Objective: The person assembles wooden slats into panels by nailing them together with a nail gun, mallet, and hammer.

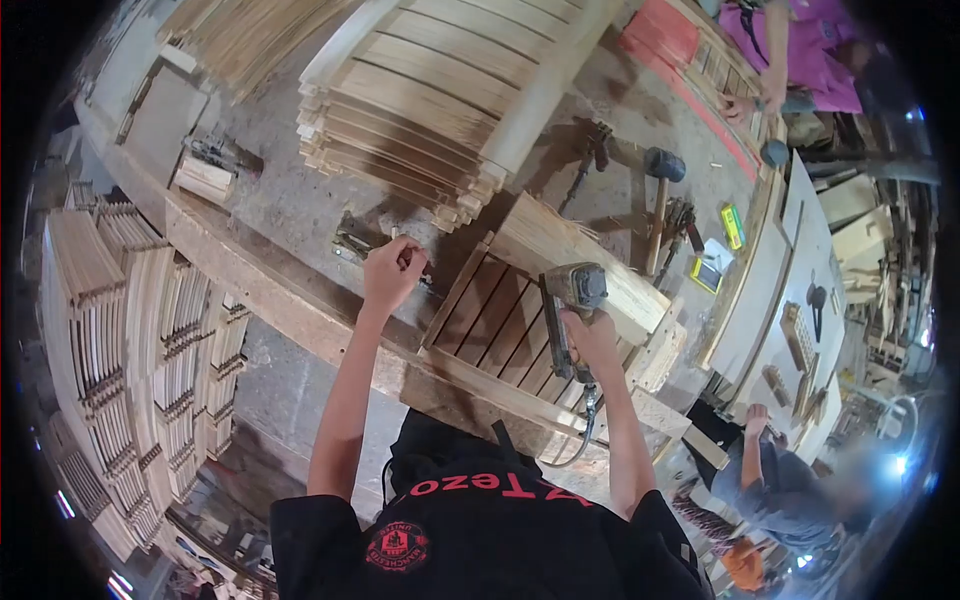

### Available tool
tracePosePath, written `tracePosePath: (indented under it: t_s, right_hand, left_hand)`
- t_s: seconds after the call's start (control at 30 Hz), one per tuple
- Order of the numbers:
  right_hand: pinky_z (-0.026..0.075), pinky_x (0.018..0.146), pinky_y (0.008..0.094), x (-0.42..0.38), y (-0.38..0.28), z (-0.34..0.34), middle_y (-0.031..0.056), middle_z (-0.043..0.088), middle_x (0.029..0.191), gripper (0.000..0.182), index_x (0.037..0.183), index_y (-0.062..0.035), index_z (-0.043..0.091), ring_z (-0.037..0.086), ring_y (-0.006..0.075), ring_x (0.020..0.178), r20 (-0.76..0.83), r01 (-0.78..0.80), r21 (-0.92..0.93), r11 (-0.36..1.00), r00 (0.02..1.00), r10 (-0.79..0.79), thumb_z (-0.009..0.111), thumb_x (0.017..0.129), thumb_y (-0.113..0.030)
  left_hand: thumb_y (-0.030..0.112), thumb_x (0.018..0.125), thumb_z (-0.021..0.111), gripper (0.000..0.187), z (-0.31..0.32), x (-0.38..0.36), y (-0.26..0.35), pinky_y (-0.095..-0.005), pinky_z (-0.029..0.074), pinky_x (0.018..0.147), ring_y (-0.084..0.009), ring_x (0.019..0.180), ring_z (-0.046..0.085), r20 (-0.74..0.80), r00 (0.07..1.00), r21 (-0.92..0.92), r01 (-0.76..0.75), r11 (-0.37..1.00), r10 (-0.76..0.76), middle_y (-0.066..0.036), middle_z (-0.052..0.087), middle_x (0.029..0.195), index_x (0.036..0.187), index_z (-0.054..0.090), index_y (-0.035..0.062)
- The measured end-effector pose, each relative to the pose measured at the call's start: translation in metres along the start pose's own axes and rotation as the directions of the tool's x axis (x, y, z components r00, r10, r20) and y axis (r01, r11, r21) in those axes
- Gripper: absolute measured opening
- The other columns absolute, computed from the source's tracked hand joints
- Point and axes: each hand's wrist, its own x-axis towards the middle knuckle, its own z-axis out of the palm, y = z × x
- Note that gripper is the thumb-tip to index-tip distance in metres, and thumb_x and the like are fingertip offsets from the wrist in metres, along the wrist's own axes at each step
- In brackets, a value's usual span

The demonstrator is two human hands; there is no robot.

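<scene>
My right hand (597,345) is wrapped around the handle of a pneumatic nail gun (576,288), whose air hose (591,405) hangs from its lower end. The gun is over a slatted wooden panel (490,318) lying at the bench's near edge, beside a thick wooden board (560,250). To the left of the panel, my left hand (393,272) is held closed, fingertips pinched together. What it holds, if anything, is too small to make out. Just past it lies a metal tool (355,238) on the bench.
Stacked slatted panels (420,90) fill the bench's far middle. A mallet (660,185), pliers-like tools (590,160) and small yellow boxes (733,227) lie right. More wooden stacks (110,330) stand left. One person (790,50) works at upper right, another (770,480) at lower right.
</scene>
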Motion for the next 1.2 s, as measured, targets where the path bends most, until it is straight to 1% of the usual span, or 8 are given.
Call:
tracePosePath:
  t_s: [0.23, 0.33, 0.43, 0.53, 0.6, 0.63, 0.77, 1.2]
  right_hand:
    - [0.036, 0.038, 0.0289, 0.038, -0.020, 0.047, 0.0021, 0.051, 0.054, 0.023, 0.075, -0.0031, 0.056, 0.046, 0.0111, 0.038, 0.067, 0.114, -0.042, 0.993, 0.992, -0.111, 0.067, 0.088, -0.020]
    - [0.035, 0.037, 0.0275, 0.012, -0.028, 0.043, 0.0023, 0.051, 0.053, 0.022, 0.076, -0.0035, 0.056, 0.046, 0.0090, 0.039, 0.076, 0.011, -0.014, 1.000, 0.997, -0.010, 0.067, 0.088, -0.019]
    - [0.044, 0.043, 0.0337, -0.036, -0.005, 0.034, 0.0082, 0.057, 0.056, 0.022, 0.079, -0.0019, 0.059, 0.056, 0.0195, 0.044, 0.150, -0.024, -0.220, 0.975, 0.987, 0.058, 0.068, 0.087, -0.020]
    - [0.053, 0.059, 0.0382, -0.089, 0.034, 0.058, 0.0126, 0.068, 0.070, 0.042, 0.105, 0.0021, 0.065, 0.067, 0.0261, 0.061, 0.367, 0.450, -0.367, 0.814, 0.874, -0.318, 0.075, 0.078, -0.027]
    - [0.054, 0.065, 0.0434, -0.112, 0.028, 0.086, 0.0162, 0.070, 0.080, 0.053, 0.118, -0.0036, 0.063, 0.068, 0.0351, 0.071, 0.422, 0.285, -0.708, 0.647, 0.904, 0.064, 0.076, 0.075, -0.031]
    - [0.052, 0.066, 0.0482, -0.119, 0.035, 0.099, 0.0235, 0.065, 0.074, 0.050, 0.111, -0.0052, 0.064, 0.065, 0.0427, 0.074, 0.430, 0.360, -0.674, 0.644, 0.901, -0.054, 0.076, 0.073, -0.034]
    - [0.051, 0.063, 0.0497, -0.125, 0.048, 0.135, 0.0228, 0.066, 0.077, 0.070, 0.130, -0.0042, 0.050, 0.065, 0.0410, 0.071, 0.441, 0.459, -0.657, 0.598, 0.877, -0.190, 0.075, 0.074, -0.038]
    - [0.052, 0.064, 0.0505, -0.146, 0.058, 0.112, 0.0227, 0.066, 0.077, 0.071, 0.132, -0.0046, 0.048, 0.065, 0.0428, 0.073, 0.337, 0.329, -0.715, 0.617, 0.935, -0.107, 0.075, 0.074, -0.036]
  left_hand:
    - [0.021, 0.080, 0.068, 0.013, 0.001, -0.002, -0.004, -0.0334, 0.050, 0.059, -0.0227, 0.059, 0.064, -0.060, 0.998, 0.013, -0.014, 1.000, 0.014, -0.008, 0.065, 0.066, 0.082, 0.067, 0.0077]
    - [0.022, 0.080, 0.068, 0.014, 0.000, -0.003, -0.003, -0.0348, 0.050, 0.059, -0.0244, 0.062, 0.065, -0.084, 0.996, 0.012, -0.005, 1.000, 0.006, -0.008, 0.066, 0.068, 0.080, 0.067, 0.0083]
    - [0.022, 0.079, 0.068, 0.014, 0.000, -0.002, 0.003, -0.0364, 0.051, 0.060, -0.0266, 0.064, 0.066, -0.133, 0.989, -0.092, 0.050, 0.995, -0.062, -0.009, 0.067, 0.069, 0.080, 0.068, 0.0082]
    - [0.021, 0.079, 0.067, 0.015, 0.005, -0.002, -0.003, -0.0317, 0.049, 0.057, -0.0225, 0.057, 0.063, -0.190, 0.982, -0.017, 0.002, 1.000, -0.006, -0.010, 0.063, 0.063, 0.082, 0.069, 0.0065]
    - [0.021, 0.078, 0.066, 0.014, 0.005, -0.001, -0.005, -0.0322, 0.049, 0.057, -0.0227, 0.057, 0.063, -0.179, 0.984, -0.025, 0.006, 1.000, -0.010, -0.009, 0.063, 0.064, 0.081, 0.070, 0.0073]
    - [0.021, 0.078, 0.066, 0.014, 0.006, -0.001, -0.005, -0.0324, 0.049, 0.058, -0.0227, 0.057, 0.063, -0.178, 0.984, -0.033, 0.003, 0.999, -0.009, -0.009, 0.064, 0.064, 0.081, 0.070, 0.0078]
    - [0.020, 0.077, 0.064, 0.014, 0.003, -0.001, -0.005, -0.0323, 0.050, 0.059, -0.0223, 0.059, 0.065, -0.143, 0.989, -0.020, 0.029, 0.999, -0.032, -0.009, 0.065, 0.066, 0.082, 0.071, 0.0087]
    - [0.019, 0.079, 0.065, 0.014, 0.010, -0.001, -0.011, -0.0371, 0.053, 0.064, -0.0290, 0.068, 0.068, -0.170, 0.985, -0.052, 0.026, 0.998, -0.035, -0.011, 0.069, 0.072, 0.084, 0.069, 0.0072]
